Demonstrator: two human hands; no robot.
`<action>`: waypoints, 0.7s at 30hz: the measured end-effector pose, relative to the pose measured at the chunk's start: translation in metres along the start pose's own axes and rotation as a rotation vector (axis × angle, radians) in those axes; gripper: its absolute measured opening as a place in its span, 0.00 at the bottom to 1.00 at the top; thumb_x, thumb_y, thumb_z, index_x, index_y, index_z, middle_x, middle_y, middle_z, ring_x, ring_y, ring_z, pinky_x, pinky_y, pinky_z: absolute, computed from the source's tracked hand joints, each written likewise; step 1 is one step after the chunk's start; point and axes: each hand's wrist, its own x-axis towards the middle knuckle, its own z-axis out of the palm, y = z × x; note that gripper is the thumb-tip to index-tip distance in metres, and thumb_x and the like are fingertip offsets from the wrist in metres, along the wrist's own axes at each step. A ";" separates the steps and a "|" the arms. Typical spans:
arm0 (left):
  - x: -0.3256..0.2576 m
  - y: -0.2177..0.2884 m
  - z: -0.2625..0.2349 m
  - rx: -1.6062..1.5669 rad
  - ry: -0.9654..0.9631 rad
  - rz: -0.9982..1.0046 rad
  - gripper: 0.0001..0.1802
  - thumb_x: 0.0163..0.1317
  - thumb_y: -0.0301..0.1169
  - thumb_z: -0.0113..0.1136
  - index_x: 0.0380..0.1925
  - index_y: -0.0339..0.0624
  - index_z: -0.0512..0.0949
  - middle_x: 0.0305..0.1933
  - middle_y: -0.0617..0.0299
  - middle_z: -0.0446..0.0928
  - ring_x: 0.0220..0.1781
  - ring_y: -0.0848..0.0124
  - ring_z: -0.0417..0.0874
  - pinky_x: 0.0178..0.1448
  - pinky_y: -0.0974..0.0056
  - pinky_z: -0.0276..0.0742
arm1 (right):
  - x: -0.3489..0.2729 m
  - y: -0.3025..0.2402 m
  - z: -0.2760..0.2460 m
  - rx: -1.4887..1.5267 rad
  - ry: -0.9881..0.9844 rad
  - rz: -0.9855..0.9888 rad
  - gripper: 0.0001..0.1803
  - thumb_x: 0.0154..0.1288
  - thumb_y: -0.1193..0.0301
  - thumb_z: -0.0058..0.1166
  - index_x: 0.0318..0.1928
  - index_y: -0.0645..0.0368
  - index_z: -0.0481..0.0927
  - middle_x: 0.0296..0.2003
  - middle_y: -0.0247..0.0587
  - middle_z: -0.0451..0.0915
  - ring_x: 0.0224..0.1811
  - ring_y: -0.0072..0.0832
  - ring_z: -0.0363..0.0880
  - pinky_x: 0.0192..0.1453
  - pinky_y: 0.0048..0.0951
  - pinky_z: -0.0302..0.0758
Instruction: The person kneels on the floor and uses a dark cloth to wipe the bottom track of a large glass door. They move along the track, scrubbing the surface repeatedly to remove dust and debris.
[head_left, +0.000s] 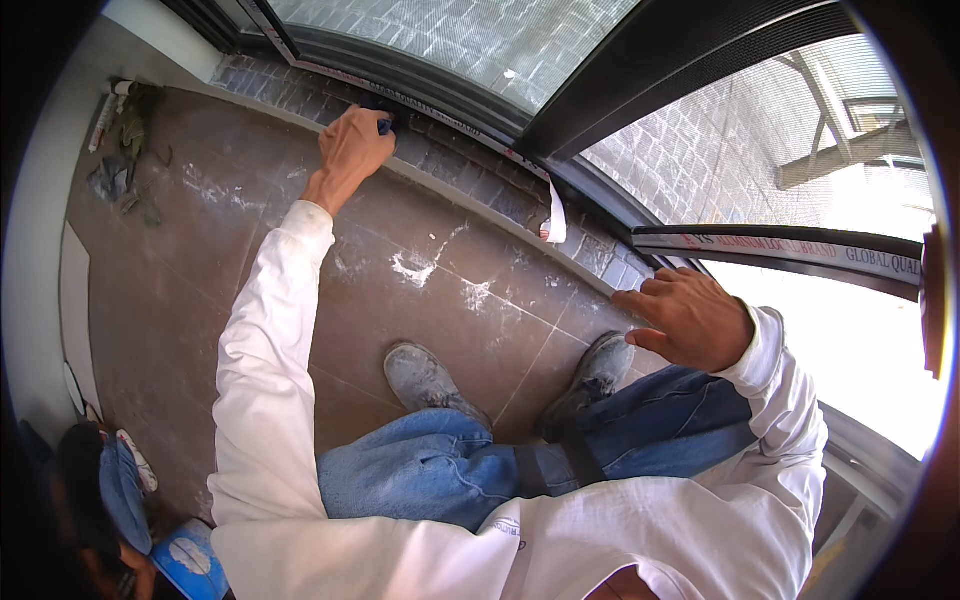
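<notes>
My left hand (352,150) reaches forward to the dark window frame's sill. Its fingers are closed round a small dark blue tool (384,127), mostly hidden by the fist, so its exact kind cannot be made out. Just beyond it runs the lower rail of the frame (440,112), with a printed protective strip along it. A loose white end of strip (553,212) curls down onto the grey brick-patterned sill (480,185). My right hand (690,318) hovers at the right near the sill's edge, palm down, fingers apart, holding nothing.
Brown floor tiles (330,270) carry white smears. Debris (125,150) lies in the far left corner. At lower left are a blue box (190,560) and a pile of clothing or bags (115,490). My boots (425,375) stand near the sill. A mesh screen panel (720,150) rises at right.
</notes>
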 end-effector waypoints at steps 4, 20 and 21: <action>0.000 0.007 0.012 0.042 -0.054 0.075 0.20 0.58 0.38 0.65 0.51 0.49 0.87 0.61 0.39 0.79 0.64 0.44 0.80 0.67 0.50 0.76 | 0.000 0.001 -0.001 -0.003 -0.007 -0.012 0.23 0.67 0.60 0.64 0.57 0.59 0.78 0.40 0.46 0.85 0.50 0.44 0.81 0.56 0.45 0.74; 0.020 -0.041 0.025 0.064 0.189 0.155 0.16 0.58 0.37 0.67 0.46 0.51 0.88 0.49 0.47 0.81 0.51 0.50 0.84 0.53 0.48 0.81 | 0.011 0.003 -0.009 0.042 -0.046 -0.025 0.24 0.67 0.60 0.64 0.58 0.59 0.79 0.38 0.46 0.85 0.47 0.43 0.82 0.55 0.44 0.74; 0.031 -0.057 0.016 0.102 0.268 0.105 0.15 0.59 0.38 0.66 0.46 0.55 0.89 0.49 0.49 0.82 0.51 0.52 0.85 0.53 0.50 0.81 | 0.009 0.006 -0.008 0.048 -0.049 -0.017 0.24 0.67 0.60 0.64 0.58 0.59 0.79 0.38 0.46 0.85 0.47 0.44 0.82 0.55 0.44 0.75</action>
